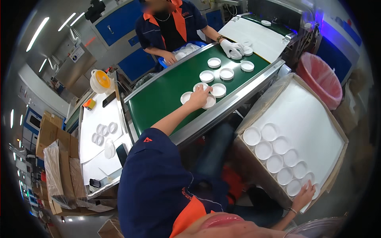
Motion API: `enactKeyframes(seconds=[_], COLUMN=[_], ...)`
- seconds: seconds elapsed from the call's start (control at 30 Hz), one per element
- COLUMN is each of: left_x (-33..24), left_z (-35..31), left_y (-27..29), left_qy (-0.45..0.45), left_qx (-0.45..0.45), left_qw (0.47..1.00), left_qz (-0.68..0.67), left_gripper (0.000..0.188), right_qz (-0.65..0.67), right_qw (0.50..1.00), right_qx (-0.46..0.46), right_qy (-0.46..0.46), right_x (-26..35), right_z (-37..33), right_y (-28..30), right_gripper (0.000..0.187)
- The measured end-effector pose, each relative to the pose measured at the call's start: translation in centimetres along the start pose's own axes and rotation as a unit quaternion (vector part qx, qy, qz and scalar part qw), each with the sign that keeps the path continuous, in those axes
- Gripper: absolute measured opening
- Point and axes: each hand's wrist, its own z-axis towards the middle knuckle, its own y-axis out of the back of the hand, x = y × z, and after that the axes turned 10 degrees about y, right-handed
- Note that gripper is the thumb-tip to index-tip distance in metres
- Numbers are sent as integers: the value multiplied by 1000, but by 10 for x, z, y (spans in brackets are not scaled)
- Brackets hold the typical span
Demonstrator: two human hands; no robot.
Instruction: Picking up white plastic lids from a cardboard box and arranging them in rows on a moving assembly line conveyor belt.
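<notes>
Several shallow white round caps [218,90] lie on the green conveyor belt. My left hand [197,98] reaches across the belt's near edge, its fingers spread over the cluster and touching a cap [199,86]; another cap [209,102] sits beside my palm. Down at the right, my right hand [304,197] is at the near corner of a cardboard box [337,133], fingers bent at the rim of a white round cap [316,191]. Rows of similar caps [274,163] lie in that box on a white sheet.
Across the belt [158,104] a co-worker's gloved hand [232,48] touches caps; the other hand is at a blue bin [163,62]. A pink-lined bin [321,79] stands beyond the box. At left, a side table [89,148] holds clear rings, a phone and a tape measure.
</notes>
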Motion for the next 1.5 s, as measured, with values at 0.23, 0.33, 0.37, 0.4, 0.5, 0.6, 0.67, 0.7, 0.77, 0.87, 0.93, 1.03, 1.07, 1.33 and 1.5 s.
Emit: enactKeyframes(seconds=[0.23, 0.33, 0.37, 0.4, 0.5, 0.6, 0.67, 0.7, 0.77, 0.87, 0.93, 1.03, 1.07, 1.33, 1.5], left_x=[7, 0, -1, 0, 19, -37, -97, -108, -130, -185, -212, -234, -239, -261, -270], left_z=[-5, -5, -6, -4, 3, -13, -51, -66, -89, -106, -114, -118, -119, -113, -107], left_y=[11, 8, 7, 9, 25, 81, 107, 99, 83, 79, 83, 74, 72, 66, 66], left_qy=[-42, -31, -30, 13, -109, 8, 40, 45, -5, 23, 76, 69, 64, 20, -17], left_qx=[22, -6, -17, 8, -139, -140, -43, -33, 213, 337, 402, 399, 395, 361, 340], left_qw=[999, 999, 999, 998, 971, 911, 652, 649, 372, 162, 85, 93, 102, 199, 257], left_qz=[-14, -14, -29, -55, -161, -388, -756, -759, -903, -927, -908, -910, -911, -911, -905], left_gripper=[34, 34, 31, 29, 19, 18, 21, 21, 29, 36, 36, 36, 36, 34, 34], right_qz=[16, 27, 6, 9, -12, -47, -16, -24, -40, -11, -17, 18, 15, -11, 22], right_qw=[1000, 1000, 1000, 1000, 999, 999, 1000, 1000, 998, 999, 999, 998, 999, 998, 997], right_qx=[-1, 1, -2, -12, -21, -11, -18, -11, -51, -35, -28, -50, -48, -44, -47], right_qy=[14, -2, 7, 13, 38, 18, -11, -16, 24, 2, -12, -19, -20, -35, -48], right_x=[7, 6, 1, -1, -3, 3, 9, 7, 1, 8, 13, 16, 16, 13, 16], right_z=[7, 8, 6, 6, 10, 8, 11, 11, 8, 12, 13, 12, 13, 10, 12], right_y=[2, 1, -1, -5, -11, -6, -2, -3, -6, -4, 0, -4, -4, -1, -3], right_gripper=[33, 33, 33, 33, 32, 31, 31, 31, 30, 28, 27, 26, 26, 26, 26])
